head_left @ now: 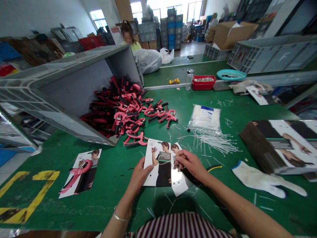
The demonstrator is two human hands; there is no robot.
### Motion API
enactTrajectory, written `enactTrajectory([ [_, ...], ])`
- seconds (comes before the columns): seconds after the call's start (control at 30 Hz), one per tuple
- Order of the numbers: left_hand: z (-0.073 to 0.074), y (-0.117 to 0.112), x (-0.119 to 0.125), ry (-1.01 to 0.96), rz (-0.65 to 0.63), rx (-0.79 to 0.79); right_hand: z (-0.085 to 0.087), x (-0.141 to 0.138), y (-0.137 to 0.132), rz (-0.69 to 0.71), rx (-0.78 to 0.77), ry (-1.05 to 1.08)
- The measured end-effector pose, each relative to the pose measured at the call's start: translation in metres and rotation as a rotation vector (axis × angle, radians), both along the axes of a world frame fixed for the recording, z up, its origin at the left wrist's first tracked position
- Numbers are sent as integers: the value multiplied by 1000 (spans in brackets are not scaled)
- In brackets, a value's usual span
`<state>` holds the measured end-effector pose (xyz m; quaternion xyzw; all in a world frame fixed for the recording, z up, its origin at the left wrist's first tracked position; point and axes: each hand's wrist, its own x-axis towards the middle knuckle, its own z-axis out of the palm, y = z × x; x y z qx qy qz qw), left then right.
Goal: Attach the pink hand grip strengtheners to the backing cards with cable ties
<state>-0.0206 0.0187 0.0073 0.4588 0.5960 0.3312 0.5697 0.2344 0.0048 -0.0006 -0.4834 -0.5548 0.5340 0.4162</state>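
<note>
My left hand [139,176] grips the left edge of a printed backing card [158,163] showing a person in black, held low over the green table [111,172]. My right hand [190,164] pinches the right side of the card, where a second card [180,180] lies underneath. Just beyond the cards sits a pile of pink and black hand grippers [126,107], spilling from a tipped grey crate [61,89]. One finished card with a pink hand gripper [79,172] lies to the left.
White cable ties [210,138] and a bag of them [205,116] lie to the right. A white glove [264,180] and a stack of cards [279,145] sit at far right. A red tray [203,82], a bottle [189,79] and another person [129,36] are at the back.
</note>
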Motion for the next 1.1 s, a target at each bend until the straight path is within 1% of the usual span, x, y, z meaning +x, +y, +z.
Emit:
enactTrajectory([
  [0.03, -1, 4, 2, -29, -30, -1, -1, 20, 5, -49, 55, -148],
  [0.1, -4, 12, 9, -71, -104, -9, -5, 61, 20, -198, 212, -542],
  [0.13, -7, 17, 13, -75, -135, -13, -8, 80, 30, -261, 269, -721],
  [0.17, -9, 22, 18, -71, -155, -18, -10, 96, 40, -282, 288, -856],
  [0.23, -15, 29, 26, -66, -166, -37, -15, 117, 60, -302, 289, -974],
  [0.27, -17, 31, 28, -84, -155, -52, -16, 121, 68, -297, 281, -995],
  [0.33, -19, 30, 29, -190, -119, -98, -16, 121, 81, -284, 278, -1008],
  [0.4, -19, 23, 25, -342, -63, -147, -13, 115, 91, -271, 287, -998],
  [0.47, -16, 15, 18, -442, 10, -180, -7, 112, 103, -287, 305, -965],
  [0.53, -10, 10, 12, -453, 81, -175, 3, 115, 119, -338, 326, -916],
  [0.6, 0, 10, 9, -420, 94, -140, 15, 125, 138, -407, 346, -864],
  [0.63, 7, 12, 8, -397, 75, -118, 20, 132, 147, -447, 335, -776],
  [0.7, 19, 18, 8, -359, 11, -77, 27, 146, 159, -502, 263, -494],
  [0.77, 25, 24, 12, -337, -48, -57, 29, 157, 163, -503, 160, -213],
  [0.8, 25, 26, 16, -332, -71, -55, 27, 160, 160, -486, 116, -127],
  [0.83, 23, 28, 20, -333, -91, -62, 24, 161, 156, -466, 85, -94],
  [0.93, 6, 30, 36, -357, -128, -119, 6, 157, 134, -430, 14, -34],
  [1.03, -10, 33, 50, -389, -107, -137, -11, 149, 115, -424, -43, -1],
  [1.1, -14, 38, 57, -383, -96, -120, -14, 144, 109, -426, -66, 6],
])
